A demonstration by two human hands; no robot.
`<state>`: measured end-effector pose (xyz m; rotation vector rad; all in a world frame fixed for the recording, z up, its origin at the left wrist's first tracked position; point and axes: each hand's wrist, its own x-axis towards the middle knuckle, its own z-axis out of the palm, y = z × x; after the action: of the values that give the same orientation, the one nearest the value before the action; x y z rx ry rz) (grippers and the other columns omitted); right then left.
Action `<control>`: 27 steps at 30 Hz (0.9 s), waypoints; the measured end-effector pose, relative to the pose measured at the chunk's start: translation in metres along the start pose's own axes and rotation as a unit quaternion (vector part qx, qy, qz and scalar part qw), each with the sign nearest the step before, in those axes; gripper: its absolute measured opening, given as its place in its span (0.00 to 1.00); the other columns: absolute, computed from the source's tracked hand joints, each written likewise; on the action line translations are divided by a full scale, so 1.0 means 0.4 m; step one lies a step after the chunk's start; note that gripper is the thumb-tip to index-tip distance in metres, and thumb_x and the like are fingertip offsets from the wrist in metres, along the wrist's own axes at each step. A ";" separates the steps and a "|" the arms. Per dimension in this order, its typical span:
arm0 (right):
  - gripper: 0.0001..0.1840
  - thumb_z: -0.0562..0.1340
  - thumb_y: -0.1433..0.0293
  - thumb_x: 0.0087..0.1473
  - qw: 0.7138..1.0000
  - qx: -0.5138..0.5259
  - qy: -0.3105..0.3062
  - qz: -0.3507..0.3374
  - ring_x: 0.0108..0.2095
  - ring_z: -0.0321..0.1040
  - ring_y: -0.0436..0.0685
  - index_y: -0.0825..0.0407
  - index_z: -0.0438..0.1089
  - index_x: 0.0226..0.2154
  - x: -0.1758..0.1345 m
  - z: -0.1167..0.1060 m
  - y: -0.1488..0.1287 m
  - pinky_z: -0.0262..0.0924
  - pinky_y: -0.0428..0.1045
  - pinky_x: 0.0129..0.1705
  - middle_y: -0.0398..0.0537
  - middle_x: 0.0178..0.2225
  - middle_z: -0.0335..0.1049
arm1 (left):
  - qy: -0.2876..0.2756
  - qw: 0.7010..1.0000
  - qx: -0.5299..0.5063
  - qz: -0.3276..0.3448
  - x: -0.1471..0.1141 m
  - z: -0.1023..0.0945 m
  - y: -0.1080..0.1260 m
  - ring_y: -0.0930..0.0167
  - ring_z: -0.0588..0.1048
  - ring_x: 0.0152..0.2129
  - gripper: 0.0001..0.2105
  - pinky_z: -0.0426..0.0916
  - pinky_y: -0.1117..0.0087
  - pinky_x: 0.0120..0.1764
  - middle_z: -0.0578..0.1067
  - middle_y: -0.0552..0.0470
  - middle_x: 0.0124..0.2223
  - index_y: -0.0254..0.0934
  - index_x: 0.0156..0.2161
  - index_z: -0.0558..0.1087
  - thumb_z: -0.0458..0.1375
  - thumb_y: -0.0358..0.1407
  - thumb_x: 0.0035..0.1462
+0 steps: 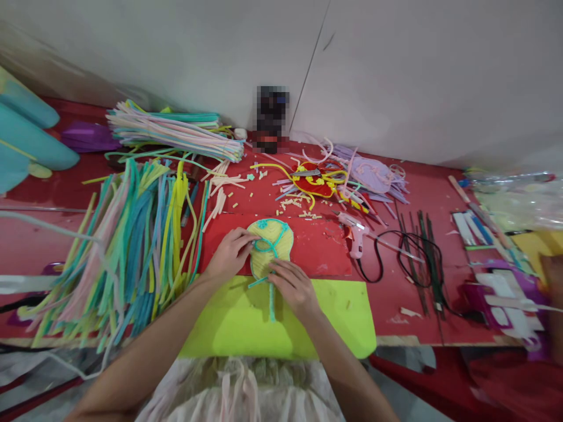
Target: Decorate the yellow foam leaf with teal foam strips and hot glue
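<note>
A rounded yellow piece with a ribbed surface and teal edging (285,234) lies in the middle of the work area. Over it a teal pipe cleaner (276,253) curves into a loop, and a teal twisted length (271,305) hangs down below. From the left, my left hand (231,253) pinches the loop at the piece's left edge, thumb and forefinger together. My right hand (295,287) lies over the lower right of the piece, its bent fingers closed on the pipe cleaner near the bottom. The right fingertips partly cover what they hold.
Left is a big heap of coloured pipe cleaners (141,234), with a bundle (176,132) behind. A pink glue gun (355,234) with a black cord stands right. Cut scraps, scissors (305,173) and a lilac piece (372,173) lie further back. A yellow-green mat (338,319) covers the front edge.
</note>
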<state>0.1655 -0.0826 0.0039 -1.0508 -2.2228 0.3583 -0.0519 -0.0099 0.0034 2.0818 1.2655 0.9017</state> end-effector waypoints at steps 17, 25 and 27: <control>0.29 0.57 0.72 0.59 0.997 -0.018 -0.007 0.074 0.63 0.51 0.60 0.53 0.52 0.62 -0.052 0.007 -0.028 0.58 0.59 0.60 0.56 0.61 0.55 | -0.042 0.992 0.103 0.051 -0.001 0.007 -0.009 0.65 0.68 0.46 0.16 0.63 0.57 0.51 0.71 0.48 0.49 0.42 0.53 0.69 0.54 0.38 0.60; 0.31 0.54 0.72 0.61 0.996 -0.006 -0.022 0.081 0.63 0.52 0.58 0.51 0.46 0.64 -0.071 0.012 -0.056 0.58 0.59 0.61 0.54 0.62 0.54 | -0.058 0.993 0.093 0.039 0.003 -0.002 0.003 0.66 0.68 0.47 0.15 0.62 0.57 0.53 0.70 0.49 0.49 0.44 0.53 0.69 0.50 0.34 0.62; 0.31 0.54 0.73 0.60 0.998 -0.006 -0.023 0.066 0.63 0.52 0.58 0.52 0.46 0.64 -0.067 0.012 -0.056 0.57 0.60 0.61 0.56 0.62 0.55 | -0.061 0.993 0.092 0.038 0.004 -0.004 0.005 0.66 0.68 0.47 0.15 0.62 0.57 0.52 0.70 0.49 0.49 0.44 0.53 0.69 0.50 0.34 0.62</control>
<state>0.1618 -0.1175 -0.0005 -1.2115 -2.2033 0.4300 -0.0515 -0.0092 0.0065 2.3045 1.2531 0.6999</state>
